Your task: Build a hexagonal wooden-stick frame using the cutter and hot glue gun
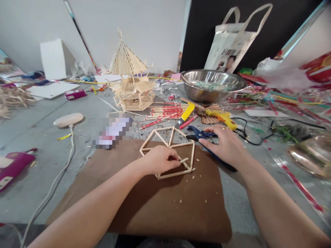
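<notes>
A wheel-like frame of pale wooden sticks (193,156) lies on brown paper (165,210), with spokes meeting at its middle. My left hand (161,160) is closed in a pinch over the frame's near side. A short wooden stick (184,160) shows at its fingertips, crossing a spoke. To the right, my right hand (227,144) has its thumb and forefinger around the blue-handled cutting pliers (196,133), which lie beside the frame. The palm covers part of the handles. Small wood offcuts (193,177) are scattered nearby on the paper.
Behind the frame stand a stick-built pavilion model (131,89), red-wrapped sticks (165,112), a yellow utility knife (188,112) and a yellow-handled tool (223,117). A steel basin (188,88) sits farther back. At left are a white corded device (68,120) and a purple box (17,168).
</notes>
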`<state>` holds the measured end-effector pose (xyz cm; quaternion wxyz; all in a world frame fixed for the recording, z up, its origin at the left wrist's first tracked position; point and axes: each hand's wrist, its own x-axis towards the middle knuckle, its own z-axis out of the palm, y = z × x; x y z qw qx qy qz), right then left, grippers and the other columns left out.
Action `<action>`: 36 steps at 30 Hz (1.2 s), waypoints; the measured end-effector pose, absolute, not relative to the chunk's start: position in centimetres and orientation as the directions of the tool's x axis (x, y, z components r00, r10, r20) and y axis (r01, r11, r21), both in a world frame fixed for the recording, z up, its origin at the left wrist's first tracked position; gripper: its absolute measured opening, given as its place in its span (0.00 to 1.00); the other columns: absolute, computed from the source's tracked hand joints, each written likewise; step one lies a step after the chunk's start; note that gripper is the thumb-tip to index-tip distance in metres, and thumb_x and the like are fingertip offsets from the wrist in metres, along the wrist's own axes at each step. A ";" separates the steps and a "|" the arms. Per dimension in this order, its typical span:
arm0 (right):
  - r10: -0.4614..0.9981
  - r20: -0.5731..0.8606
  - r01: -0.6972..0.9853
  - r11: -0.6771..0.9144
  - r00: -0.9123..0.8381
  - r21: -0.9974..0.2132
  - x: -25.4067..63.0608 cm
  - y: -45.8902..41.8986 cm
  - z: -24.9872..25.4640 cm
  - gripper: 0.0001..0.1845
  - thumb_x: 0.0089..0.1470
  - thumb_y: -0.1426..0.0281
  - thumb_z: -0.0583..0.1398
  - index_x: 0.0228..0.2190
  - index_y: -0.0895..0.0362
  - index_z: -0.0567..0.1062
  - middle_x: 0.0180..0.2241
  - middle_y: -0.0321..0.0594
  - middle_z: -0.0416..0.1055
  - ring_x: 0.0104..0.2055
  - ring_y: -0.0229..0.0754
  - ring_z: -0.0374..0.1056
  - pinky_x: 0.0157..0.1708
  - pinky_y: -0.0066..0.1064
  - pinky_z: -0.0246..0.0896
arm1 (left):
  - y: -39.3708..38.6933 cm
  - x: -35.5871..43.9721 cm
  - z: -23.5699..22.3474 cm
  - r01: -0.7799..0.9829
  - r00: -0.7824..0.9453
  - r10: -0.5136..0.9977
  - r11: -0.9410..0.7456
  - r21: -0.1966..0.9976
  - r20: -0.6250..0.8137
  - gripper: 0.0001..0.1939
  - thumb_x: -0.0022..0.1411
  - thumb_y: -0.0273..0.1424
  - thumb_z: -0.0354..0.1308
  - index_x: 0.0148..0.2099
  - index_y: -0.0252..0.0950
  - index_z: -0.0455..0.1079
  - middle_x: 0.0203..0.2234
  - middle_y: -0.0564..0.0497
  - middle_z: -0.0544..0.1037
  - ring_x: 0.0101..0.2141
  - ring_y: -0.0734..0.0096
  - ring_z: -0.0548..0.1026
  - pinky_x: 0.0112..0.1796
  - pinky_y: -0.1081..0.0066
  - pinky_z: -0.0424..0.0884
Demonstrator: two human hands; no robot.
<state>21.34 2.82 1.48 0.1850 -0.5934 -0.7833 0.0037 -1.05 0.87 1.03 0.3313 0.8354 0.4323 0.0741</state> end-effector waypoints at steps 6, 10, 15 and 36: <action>0.987 -0.049 0.986 0.156 -0.154 0.054 24.4 4.7 -0.7 0.47 0.37 0.46 0.52 0.53 0.60 0.53 0.56 0.51 0.47 0.57 0.59 0.37 0.49 0.57 0.36 | 1.1 -1.2 0.7 0.612 0.594 0.797 -0.362 0.704 -0.106 0.09 0.58 0.33 0.44 0.33 0.35 0.62 0.23 0.55 0.74 0.25 0.79 0.69 0.27 0.78 0.61; 0.979 -0.145 0.985 0.158 -0.147 0.073 25.2 5.0 -1.3 0.49 0.36 0.44 0.50 0.55 0.59 0.50 0.55 0.53 0.49 0.57 0.60 0.40 0.47 0.62 0.30 | 1.1 -1.2 0.1 0.657 0.595 0.801 -0.444 0.610 -0.058 0.09 0.58 0.34 0.44 0.34 0.36 0.63 0.26 0.54 0.74 0.27 0.76 0.70 0.29 0.76 0.62; 0.987 -0.010 0.983 0.158 -0.157 0.089 24.7 5.1 -0.8 0.43 0.37 0.47 0.52 0.51 0.59 0.57 0.46 0.53 0.63 0.48 0.58 0.55 0.46 0.54 0.41 | 1.4 -1.1 -1.0 0.708 0.507 0.862 -0.419 0.569 0.003 0.09 0.58 0.34 0.43 0.34 0.37 0.63 0.26 0.53 0.74 0.29 0.72 0.71 0.29 0.75 0.62; 0.948 -0.041 0.945 0.309 -0.315 -0.106 20.4 2.8 0.9 0.13 0.49 0.61 0.50 0.33 0.52 0.69 0.35 0.38 0.70 0.36 0.42 0.65 0.29 0.28 0.54 | 3.6 -2.0 -2.7 0.771 0.240 0.957 -0.289 0.567 0.161 0.09 0.57 0.33 0.44 0.32 0.37 0.63 0.26 0.52 0.74 0.28 0.72 0.71 0.28 0.75 0.61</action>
